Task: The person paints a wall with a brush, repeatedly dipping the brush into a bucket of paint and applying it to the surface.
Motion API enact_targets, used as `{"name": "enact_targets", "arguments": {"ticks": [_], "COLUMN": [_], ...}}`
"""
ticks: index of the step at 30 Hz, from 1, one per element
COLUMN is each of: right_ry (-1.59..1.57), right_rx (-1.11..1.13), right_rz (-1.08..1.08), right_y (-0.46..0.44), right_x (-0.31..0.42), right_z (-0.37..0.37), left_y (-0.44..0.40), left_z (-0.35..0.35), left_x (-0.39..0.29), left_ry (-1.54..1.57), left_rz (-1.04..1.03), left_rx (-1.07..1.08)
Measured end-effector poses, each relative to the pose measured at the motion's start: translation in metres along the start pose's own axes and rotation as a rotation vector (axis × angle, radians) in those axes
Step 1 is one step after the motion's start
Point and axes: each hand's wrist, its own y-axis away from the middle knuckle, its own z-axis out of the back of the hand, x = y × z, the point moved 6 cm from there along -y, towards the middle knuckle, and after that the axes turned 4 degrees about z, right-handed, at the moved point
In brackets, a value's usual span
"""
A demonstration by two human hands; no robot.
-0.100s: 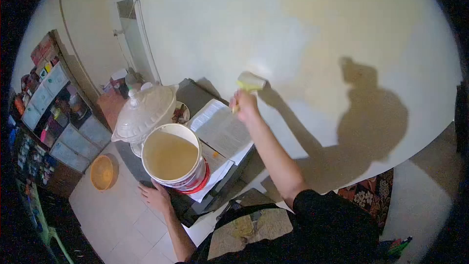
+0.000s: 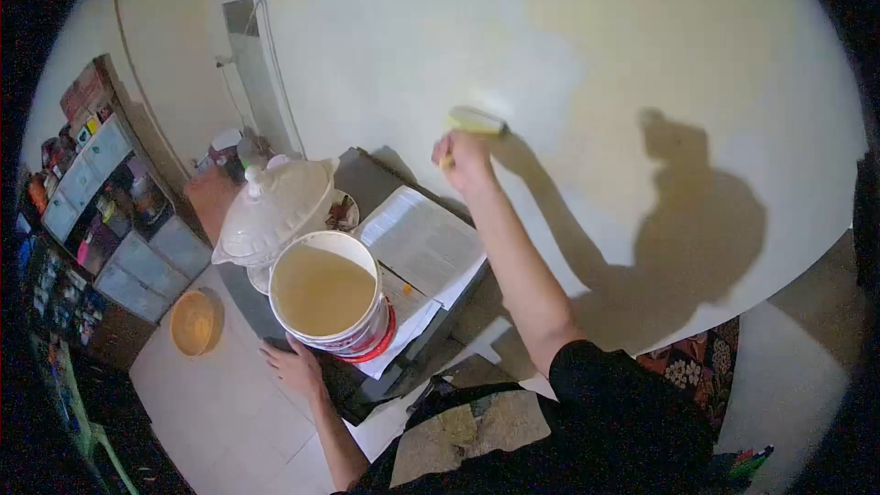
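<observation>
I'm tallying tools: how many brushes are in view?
1: a brush, in the right hand at the wall. Others may be hidden in the cluttered cabinet.

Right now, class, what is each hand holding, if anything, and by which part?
The right hand grips the brush by its handle. The left hand seems to hold nothing; it lies at the table's edge, beside the bucket.

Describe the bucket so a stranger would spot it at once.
Find the dark table by the pale wall. On it, beside a lidded dish and printed sheets, stands the white bucket. Unlike the dish, it is open on top, with tan contents and red low on its side.
</observation>
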Motion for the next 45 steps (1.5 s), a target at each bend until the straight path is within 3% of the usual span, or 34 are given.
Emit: {"name": "enact_targets", "arguments": {"ticks": [5, 9, 11, 19, 23, 24, 26, 27, 28, 30, 31, 35, 37, 43, 45], "right_ry": [-0.023, -0.059, 0.054, 0.310, 0.404, 0.555, 0.566, 0.429, 0.558, 0.645, 0.600, 0.699, 0.545, 0.764, 0.506], "right_rx": [0.255, 0.193, 0.406, 0.377, 0.178, 0.159, 0.143, 0.148, 0.085, 0.027, 0.037, -0.059, -0.110, -0.221, -0.271], "right_rz": [0.125, 0.145, 0.254, 0.561, 0.619, 0.727, 0.711, 0.585, 0.686, 0.669, 0.557, 0.699, 0.453, 0.571, 0.259], "right_y": [-0.022, -0.012, -0.013, 0.022, -0.037, -0.075, -0.066, -0.031, -0.052, -0.056, -0.038, -0.055, -0.031, -0.044, -0.019], "right_x": [0.045, 0.070, 0.082, 0.127, 0.112, 0.096, 0.077, 0.066, 0.053, 0.030, 0.021, -0.016, -0.026, -0.080, -0.084], "right_z": [-0.083, -0.125, -0.153, -0.197, -0.144, -0.113, -0.082, -0.072, -0.045, -0.010, -0.001, 0.055, 0.063, 0.145, 0.150], "left_y": [0.004, 0.008, 0.006, 0.007, 0.008, 0.008, 0.008, 0.004, 0.004, 0.004, 0.004, 0.004, 0.003, 0.004, 0.006], "left_z": [0.006, 0.005, 0.006, 0.015, 0.016, 0.014, 0.010, -0.003, -0.005, -0.005, -0.004, -0.003, -0.010, -0.008, -0.004], "left_x": [-0.002, -0.004, -0.005, -0.011, -0.013, -0.014, -0.009, 0.001, 0.001, 0.003, 0.002, 0.003, 0.006, 0.004, 0.000], "left_ry": [0.026, 0.009, 0.043, 0.016, -0.035, -0.034, -0.001, -0.013, -0.015, -0.025, -0.024, -0.011, -0.061, -0.065, -0.028], "left_rz": [0.007, 0.021, 0.019, 0.054, 0.036, 0.029, 0.050, -0.020, -0.022, -0.014, -0.012, -0.020, -0.039, -0.007, -0.018], "left_rx": [0.015, 0.035, 0.027, 0.098, 0.112, 0.112, 0.106, 0.031, 0.030, 0.026, 0.025, 0.029, 0.000, 0.010, 0.023]}}
